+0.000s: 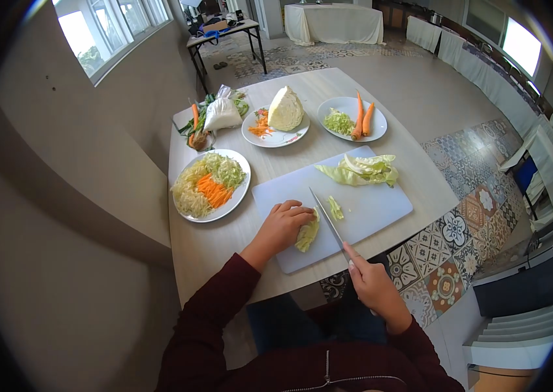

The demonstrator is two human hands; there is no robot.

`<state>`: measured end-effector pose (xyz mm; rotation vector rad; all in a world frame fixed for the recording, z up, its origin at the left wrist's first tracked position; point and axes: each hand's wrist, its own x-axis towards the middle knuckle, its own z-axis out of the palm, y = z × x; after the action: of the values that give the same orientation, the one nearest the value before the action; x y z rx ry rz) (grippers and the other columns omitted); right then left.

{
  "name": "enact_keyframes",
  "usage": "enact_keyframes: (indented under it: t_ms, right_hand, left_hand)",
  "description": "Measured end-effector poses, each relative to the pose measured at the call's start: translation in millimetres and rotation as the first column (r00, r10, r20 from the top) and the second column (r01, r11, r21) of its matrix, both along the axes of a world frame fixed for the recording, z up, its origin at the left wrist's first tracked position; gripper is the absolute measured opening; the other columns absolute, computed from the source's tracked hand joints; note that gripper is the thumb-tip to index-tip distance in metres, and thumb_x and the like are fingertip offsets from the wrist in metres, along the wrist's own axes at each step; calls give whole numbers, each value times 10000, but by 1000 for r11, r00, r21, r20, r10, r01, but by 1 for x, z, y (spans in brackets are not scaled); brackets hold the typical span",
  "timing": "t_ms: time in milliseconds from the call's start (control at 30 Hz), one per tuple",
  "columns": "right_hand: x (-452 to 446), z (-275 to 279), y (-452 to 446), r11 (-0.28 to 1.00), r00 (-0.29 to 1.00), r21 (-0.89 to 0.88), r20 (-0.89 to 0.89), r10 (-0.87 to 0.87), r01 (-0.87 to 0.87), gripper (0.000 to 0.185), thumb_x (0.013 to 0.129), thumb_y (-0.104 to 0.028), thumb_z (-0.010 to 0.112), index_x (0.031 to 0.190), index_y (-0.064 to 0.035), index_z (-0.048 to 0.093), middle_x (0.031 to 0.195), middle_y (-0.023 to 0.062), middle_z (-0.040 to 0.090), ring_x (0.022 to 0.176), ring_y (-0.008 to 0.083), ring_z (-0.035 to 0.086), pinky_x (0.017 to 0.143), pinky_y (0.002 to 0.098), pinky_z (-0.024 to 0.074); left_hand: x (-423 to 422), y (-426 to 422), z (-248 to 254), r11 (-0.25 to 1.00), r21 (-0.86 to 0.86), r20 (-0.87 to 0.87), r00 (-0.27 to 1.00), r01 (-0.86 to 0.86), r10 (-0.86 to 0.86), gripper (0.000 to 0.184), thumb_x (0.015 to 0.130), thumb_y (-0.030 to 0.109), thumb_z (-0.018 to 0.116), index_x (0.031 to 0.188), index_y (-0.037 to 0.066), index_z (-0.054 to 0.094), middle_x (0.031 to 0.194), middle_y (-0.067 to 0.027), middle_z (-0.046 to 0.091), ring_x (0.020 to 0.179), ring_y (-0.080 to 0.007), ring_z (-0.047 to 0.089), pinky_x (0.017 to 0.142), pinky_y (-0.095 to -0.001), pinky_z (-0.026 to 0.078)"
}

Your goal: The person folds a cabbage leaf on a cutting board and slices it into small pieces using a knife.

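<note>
On the white cutting board (270, 196), my left hand (283, 227) presses its curled fingers on a piece of cabbage (307, 236). My right hand (374, 286) grips the handle of a knife (329, 219), whose blade lies just right of that piece, tip pointing away from me. A few cut cabbage shreds (336, 208) rest right of the blade. Loose cabbage leaves (361, 171) lie at the board's far right. Left of the board, a plate (240, 196) holds shredded cabbage and carrot strips (214, 191).
Behind the board, one plate (273, 139) holds a cabbage chunk (285, 110) and carrot shreds; another (378, 121) holds carrots (368, 120) and chopped greens. A white bag (222, 115) and vegetable scraps lie at the table's back left. A wall stands close on the left.
</note>
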<state>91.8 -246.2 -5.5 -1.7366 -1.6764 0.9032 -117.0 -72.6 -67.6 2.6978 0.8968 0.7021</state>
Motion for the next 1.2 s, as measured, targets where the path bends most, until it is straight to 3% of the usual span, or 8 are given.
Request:
enact_keyframes:
  t_ms: [133, 633, 733, 833, 933, 967, 1067, 1200]
  right_hand:
    - [4, -3, -4, 999, 999, 34, -48, -23, 25, 479, 965, -128, 480, 1440, -65, 461, 650, 279, 562, 633, 449, 610, 603, 492, 459]
    - [-1, 2, -10, 998, 998, 36, 29, 49, -50, 497, 961, -145, 499, 1452, -83, 449, 676, 279, 576, 656, 458, 607, 616, 524, 456]
    - [-3, 0, -12, 996, 999, 82, 8, 38, -39, 469, 970, -119, 494, 1436, -76, 477, 596, 220, 506, 516, 371, 561, 546, 395, 441]
    - [0, 6, -16, 998, 999, 38, 17, 49, -49, 464, 976, -122, 489, 1437, -78, 478, 577, 205, 495, 497, 344, 560, 542, 382, 442]
    - [5, 18, -21, 998, 999, -48, -16, 47, -48, 475, 976, -153, 497, 1444, -80, 465, 623, 278, 541, 609, 459, 590, 585, 474, 463]
    - [7, 18, -24, 998, 999, -46, -21, 47, -48, 469, 977, -152, 500, 1440, -78, 471, 605, 271, 529, 589, 454, 583, 578, 455, 465]
    - [15, 10, -30, 993, 997, -91, -33, 66, -69, 479, 1000, -147, 469, 1477, -110, 446, 521, 70, 521, 429, 157, 539, 486, 319, 482]
    - [19, 21, -38, 985, 996, -148, -25, 85, -88, 480, 1007, -155, 454, 1485, -119, 438, 521, 27, 525, 426, 116, 537, 474, 288, 499]
  left_hand:
    - [0, -1, -5, 999, 42, 18, 1000, -2, 1, 298, 825, 44, 602, 1075, 154, 721, 1197, 26, 680, 1192, -241, 567, 988, -384, 426]
    - [0, -2, 2, 999, 39, -6, 1000, 7, -7, 285, 843, 75, 584, 1084, 139, 720, 1161, 12, 682, 1158, -222, 584, 968, -374, 426]
    - [0, -3, 4, 1000, 22, -14, 1000, 8, -8, 286, 849, 79, 582, 1090, 144, 722, 1164, 10, 683, 1168, -226, 581, 975, -375, 424]
    - [-1, -4, 3, 1000, 29, -16, 1000, 7, -6, 274, 843, 84, 581, 1074, 133, 721, 1174, 16, 679, 1166, -209, 575, 975, -362, 418]
    - [0, -4, 4, 1000, 26, -19, 1000, -4, 4, 283, 848, 84, 584, 1086, 146, 724, 1180, 17, 683, 1167, -214, 579, 974, -366, 421]
    - [0, -4, 4, 1000, 17, -24, 1000, -9, 10, 291, 852, 82, 586, 1097, 156, 726, 1180, 16, 687, 1169, -221, 582, 975, -371, 424]
    - [0, -4, 2, 1000, 28, -13, 1000, -13, 13, 287, 850, 81, 590, 1090, 154, 729, 1175, 18, 691, 1163, -215, 584, 969, -367, 424]
    - [0, -4, 2, 1000, 23, -1, 1000, -11, 11, 290, 847, 82, 591, 1094, 149, 728, 1176, 21, 689, 1164, -207, 579, 969, -361, 419]
